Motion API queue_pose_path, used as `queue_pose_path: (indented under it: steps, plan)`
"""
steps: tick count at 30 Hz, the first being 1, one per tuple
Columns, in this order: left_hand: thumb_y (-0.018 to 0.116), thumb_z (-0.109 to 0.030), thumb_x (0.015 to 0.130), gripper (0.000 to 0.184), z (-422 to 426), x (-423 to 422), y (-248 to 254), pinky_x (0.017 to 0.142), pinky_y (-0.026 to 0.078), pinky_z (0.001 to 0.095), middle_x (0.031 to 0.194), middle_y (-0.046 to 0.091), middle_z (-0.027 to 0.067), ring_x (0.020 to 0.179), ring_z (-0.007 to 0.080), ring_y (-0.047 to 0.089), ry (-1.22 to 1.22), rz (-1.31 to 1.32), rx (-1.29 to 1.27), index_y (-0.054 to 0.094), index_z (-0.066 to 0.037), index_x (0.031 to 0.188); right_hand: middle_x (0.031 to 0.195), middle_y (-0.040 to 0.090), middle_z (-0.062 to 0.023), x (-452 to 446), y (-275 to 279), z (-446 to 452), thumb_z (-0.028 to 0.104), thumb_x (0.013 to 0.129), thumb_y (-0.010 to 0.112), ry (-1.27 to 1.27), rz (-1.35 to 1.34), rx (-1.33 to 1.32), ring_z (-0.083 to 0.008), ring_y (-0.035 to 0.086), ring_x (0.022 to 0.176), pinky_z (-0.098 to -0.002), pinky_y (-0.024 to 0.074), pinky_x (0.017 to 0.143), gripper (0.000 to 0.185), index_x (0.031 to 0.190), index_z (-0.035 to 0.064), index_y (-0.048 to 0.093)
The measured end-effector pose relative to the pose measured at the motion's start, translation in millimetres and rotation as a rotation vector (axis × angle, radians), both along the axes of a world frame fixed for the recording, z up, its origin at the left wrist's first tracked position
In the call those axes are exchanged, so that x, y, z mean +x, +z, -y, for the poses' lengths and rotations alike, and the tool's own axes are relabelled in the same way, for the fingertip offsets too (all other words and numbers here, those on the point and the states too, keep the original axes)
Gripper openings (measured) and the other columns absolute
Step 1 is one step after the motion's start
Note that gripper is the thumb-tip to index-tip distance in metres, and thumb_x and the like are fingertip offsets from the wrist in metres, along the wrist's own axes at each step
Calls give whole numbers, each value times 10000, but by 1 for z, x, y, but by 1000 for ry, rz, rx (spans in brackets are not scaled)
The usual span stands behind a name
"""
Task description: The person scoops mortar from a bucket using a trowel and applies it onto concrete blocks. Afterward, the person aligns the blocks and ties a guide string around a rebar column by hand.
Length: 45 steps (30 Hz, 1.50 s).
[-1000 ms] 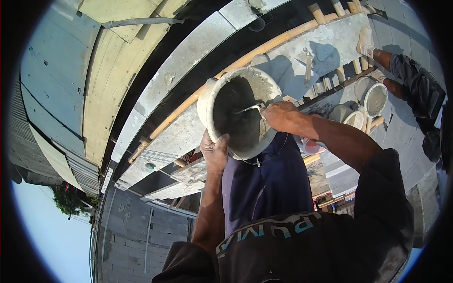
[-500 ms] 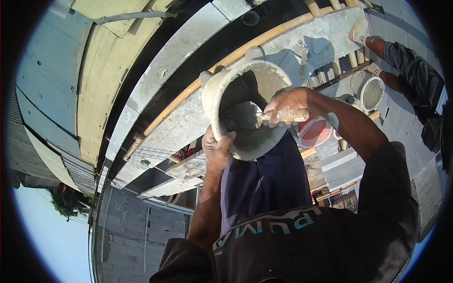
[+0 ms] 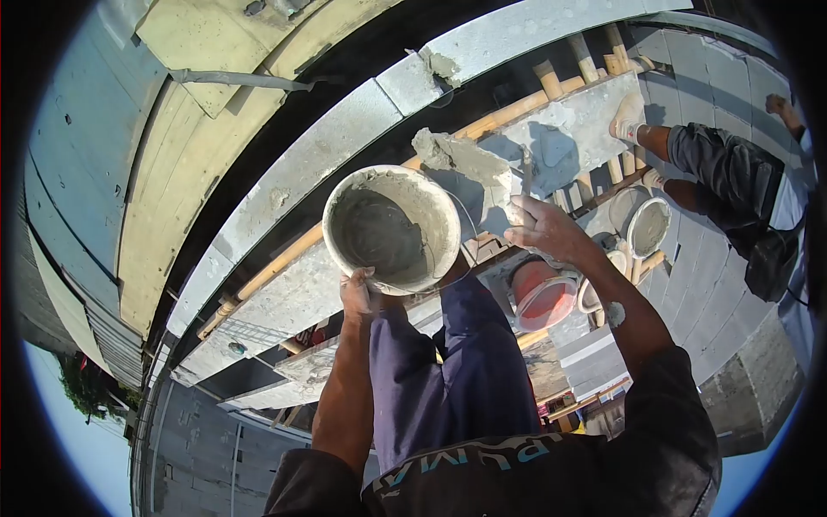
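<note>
The brand name PUMA [image 3: 465, 457] reads in large, partly blue capitals across the chest of the person's dark shirt [image 3: 543, 487]. The word stands upside down in this view: its P lies toward the right sleeve [image 3: 672, 422], its A toward the left sleeve [image 3: 314, 482].

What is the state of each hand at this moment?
Left hand: closed, holding the bucket by its rim.
Right hand: closed, holding a trowel loaded with grey mortar.
</note>
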<state>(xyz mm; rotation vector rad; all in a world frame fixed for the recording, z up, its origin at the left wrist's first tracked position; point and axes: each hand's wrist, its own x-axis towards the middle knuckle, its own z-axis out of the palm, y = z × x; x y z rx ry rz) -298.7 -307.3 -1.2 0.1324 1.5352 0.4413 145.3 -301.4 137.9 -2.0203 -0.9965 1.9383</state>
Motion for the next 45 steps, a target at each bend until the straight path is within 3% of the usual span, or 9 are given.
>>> queue_pose_path:
  steps: [4, 8, 9, 18, 28, 32, 36, 38, 45]
  plan:
    - [597, 6, 796, 265, 21, -20, -50, 874, 536, 435, 980, 633, 145, 922, 287, 633, 36, 121, -70, 563, -15, 1058, 1150, 620, -220, 46, -67, -25, 295, 854, 672, 236, 461, 390, -408, 625, 1005, -446, 507, 884, 529, 1285, 39, 502]
    - [636, -98, 846, 140, 11, -1, -38, 470, 506, 318, 745, 648, 58, 531, 186, 602, -301, 33, -136, 588, -57, 971, 1206, 609, -170, 69, -135, -55, 275, 868, 639, 281, 636, 527, -389, 607, 1078, -453, 494, 938, 423, 1223, 68, 537]
    - [717, -147, 810, 148, 13, 7, -40, 406, 418, 252, 667, 593, 3, 479, 87, 527, -379, -73, -235, 622, -101, 912, 1209, 609, -164, 70, -149, -63, 264, 870, 639, 306, 641, 489, -384, 605, 1088, -449, 494, 944, 404, 1213, 76, 537]
    - [725, -236, 860, 186, 33, 15, -32, 395, 326, 244, 594, 506, -42, 434, 67, 428, -286, -175, -63, 587, -111, 848, 1112, 550, -115, 98, -240, -68, 101, 854, 584, 417, 1070, 605, -341, 561, 1052, -461, 507, 884, 445, 1290, 164, 518]
    - [713, -288, 882, 215, 24, 24, -22, 417, 341, 242, 607, 502, -47, 455, 57, 431, -283, -161, -152, 588, -113, 873, 1106, 525, -127, 146, -237, -62, 120, 871, 569, 315, 1228, 461, -352, 533, 1062, -455, 490, 880, 423, 1287, 183, 528]
    - [712, -370, 878, 291, 29, 23, -27, 386, 314, 252, 560, 476, -35, 414, 79, 418, -327, -169, -106, 564, -122, 838, 1175, 553, -228, 130, -217, -17, 209, 849, 642, 199, 1233, 539, -412, 580, 1056, -477, 472, 937, 455, 1271, 75, 536]
    - [704, -362, 881, 282, 26, 25, -23, 388, 323, 256, 559, 482, -33, 417, 83, 431, -326, -181, -122, 568, -120, 831, 1148, 580, -304, 34, -116, -33, 280, 877, 650, -205, 629, 395, -457, 577, 1062, -498, 480, 894, 488, 1255, -3, 528]
    - [701, -360, 883, 284, 25, 22, -23, 388, 333, 259, 556, 486, -30, 416, 87, 438, -343, -181, -140, 569, -115, 825, 1113, 606, -317, -8, -79, -51, 311, 901, 629, -147, 452, 271, -465, 596, 1032, -502, 489, 858, 485, 1231, -25, 517]
    - [716, -338, 885, 277, -1, 35, -9, 433, 343, 244, 620, 488, -36, 482, 72, 432, -401, -124, -231, 555, -113, 860, 1036, 644, -309, -33, -87, -89, 341, 930, 611, -21, 405, 34, -467, 616, 1017, -478, 480, 877, 506, 1261, -28, 510]
